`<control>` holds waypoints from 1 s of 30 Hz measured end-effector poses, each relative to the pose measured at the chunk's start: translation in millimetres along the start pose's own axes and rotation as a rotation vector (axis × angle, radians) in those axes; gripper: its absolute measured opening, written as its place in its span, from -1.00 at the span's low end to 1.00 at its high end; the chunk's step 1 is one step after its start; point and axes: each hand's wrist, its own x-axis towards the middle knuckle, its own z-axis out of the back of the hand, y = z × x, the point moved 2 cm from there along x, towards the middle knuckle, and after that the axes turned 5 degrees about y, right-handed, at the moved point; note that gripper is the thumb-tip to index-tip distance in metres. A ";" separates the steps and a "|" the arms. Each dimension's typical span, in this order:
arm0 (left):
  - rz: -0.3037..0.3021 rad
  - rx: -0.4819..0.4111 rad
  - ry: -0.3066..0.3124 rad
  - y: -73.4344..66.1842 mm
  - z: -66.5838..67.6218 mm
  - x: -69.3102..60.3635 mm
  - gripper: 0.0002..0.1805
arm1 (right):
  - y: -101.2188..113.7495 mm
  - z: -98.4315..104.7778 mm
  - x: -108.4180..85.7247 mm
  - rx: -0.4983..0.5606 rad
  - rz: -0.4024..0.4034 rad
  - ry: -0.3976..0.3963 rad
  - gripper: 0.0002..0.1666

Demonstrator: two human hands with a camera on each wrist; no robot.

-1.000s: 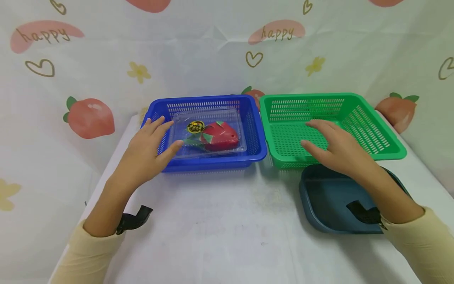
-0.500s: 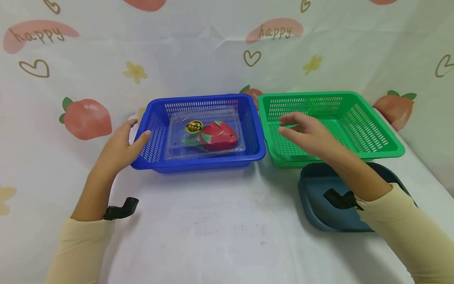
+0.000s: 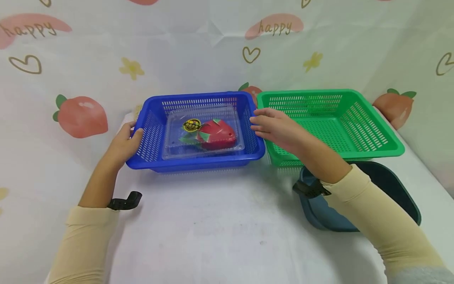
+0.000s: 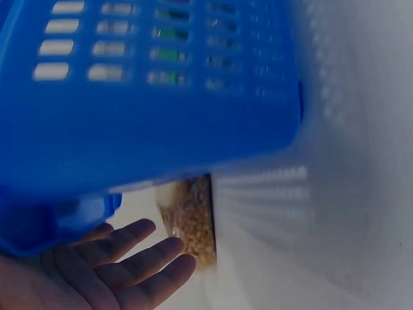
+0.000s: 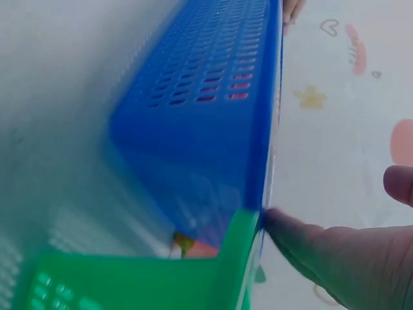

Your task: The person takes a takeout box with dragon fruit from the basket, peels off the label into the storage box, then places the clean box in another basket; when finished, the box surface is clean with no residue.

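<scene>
Sitting between left hand (image 3: 123,145) and right hand (image 3: 276,128), the blue basket (image 3: 198,161).

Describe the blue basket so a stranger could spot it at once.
On the white table, near the patterned backdrop, find the green basket. The blue basket stands just left of it. Its bright blue and the clear box inside set it apart from the green basket and the dark bin.
</scene>
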 end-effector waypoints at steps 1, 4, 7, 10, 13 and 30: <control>-0.007 0.009 0.004 -1.2 -0.6 0.7 -0.25 | 1.5 -3.1 2.8 -0.005 -0.007 -0.009 -0.24; -0.017 0.047 -0.007 -5.1 -1.8 1.7 -0.28 | 5.9 -12.0 11.7 -0.019 -0.045 -0.028 -0.14; -0.010 0.067 -0.010 -6.6 -3.3 1.5 -0.29 | 7.6 -20.0 22.6 -0.034 -0.098 -0.044 -0.06; 0.004 0.058 -0.008 -6.3 -4.8 0.5 -0.28 | 5.4 -26.8 36.1 -0.069 -0.143 -0.064 -0.02; 0.003 0.051 -0.018 -5.1 -4.8 0.0 -0.28 | -0.2 -32.6 51.6 -0.117 -0.202 -0.077 0.04; 0.026 -0.049 -0.037 -0.6 -10.1 -1.6 -0.27 | -13.7 -34.9 93.9 -0.305 -0.348 -0.131 0.06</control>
